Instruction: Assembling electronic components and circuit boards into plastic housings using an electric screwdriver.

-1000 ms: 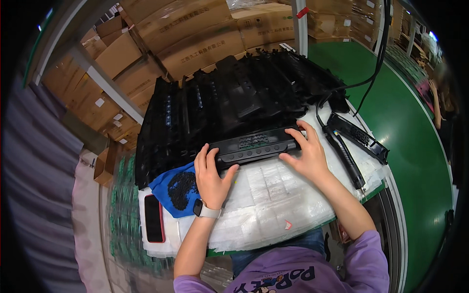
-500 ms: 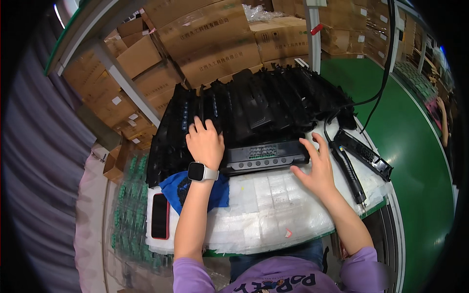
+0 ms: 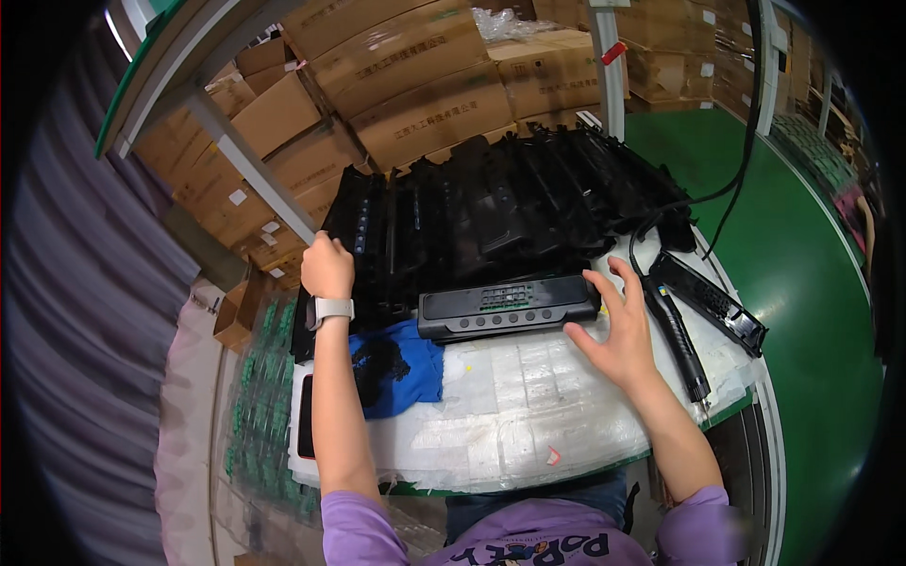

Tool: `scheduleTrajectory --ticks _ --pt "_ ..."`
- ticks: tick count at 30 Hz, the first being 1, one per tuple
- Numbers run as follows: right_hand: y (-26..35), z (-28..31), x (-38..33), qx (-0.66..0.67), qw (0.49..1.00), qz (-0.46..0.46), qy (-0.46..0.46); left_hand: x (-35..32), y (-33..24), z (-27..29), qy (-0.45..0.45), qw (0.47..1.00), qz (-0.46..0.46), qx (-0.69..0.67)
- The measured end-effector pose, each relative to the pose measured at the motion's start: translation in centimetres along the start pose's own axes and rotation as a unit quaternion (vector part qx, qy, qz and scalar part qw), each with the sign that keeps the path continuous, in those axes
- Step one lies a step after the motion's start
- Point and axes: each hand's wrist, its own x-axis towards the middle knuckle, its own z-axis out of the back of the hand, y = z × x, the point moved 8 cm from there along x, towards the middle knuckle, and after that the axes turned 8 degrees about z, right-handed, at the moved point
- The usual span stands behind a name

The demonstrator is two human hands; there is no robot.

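A long black plastic housing [image 3: 505, 309], with a row of round buttons and a grid of small openings showing green, lies across the white-covered table in front of me. My right hand [image 3: 621, 330] is at its right end, thumb and fingers spread apart, the fingertips close to or touching the corner. My left hand [image 3: 328, 271] is at the left end of a pile of black plastic parts [image 3: 481, 198]. Its fingers are curled and partly hidden, so what they hold cannot be made out.
A blue cloth [image 3: 406, 368] with a dark patch and a phone [image 3: 307, 415] lie by my left forearm. On the right are a corded electric screwdriver [image 3: 678, 340] and another black housing [image 3: 713, 302]. Cardboard boxes [image 3: 425, 104] are stacked behind; clear trays [image 3: 260, 406] stand at left.
My left hand has moved left from the middle of the pile to its left end, its fingers now curled. My right hand has hardly moved, and the housing lies in the same place.
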Motion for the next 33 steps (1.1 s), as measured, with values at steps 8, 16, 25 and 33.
scheduleTrajectory --ticks 8,16,25,33 --pt "0.3 0.8 0.1 0.01 1.0 0.012 -0.026 -0.4 2.6 3.7 -0.055 0.95 -0.024 -0.306" --pt "9.4 3.3 -3.8 0.048 0.915 0.397 -0.058 -15.1 -1.2 6.4 0.394 0.82 -0.168 -0.381" --pt "8.1 -5.5 -5.6 0.048 0.883 0.347 0.314 -19.7 -6.7 6.3 0.222 0.83 -0.343 -0.381" --pt "6.1 -5.6 -4.3 -0.009 0.931 0.287 0.225 -2.6 -3.4 1.3 -0.039 0.985 -0.166 0.006"
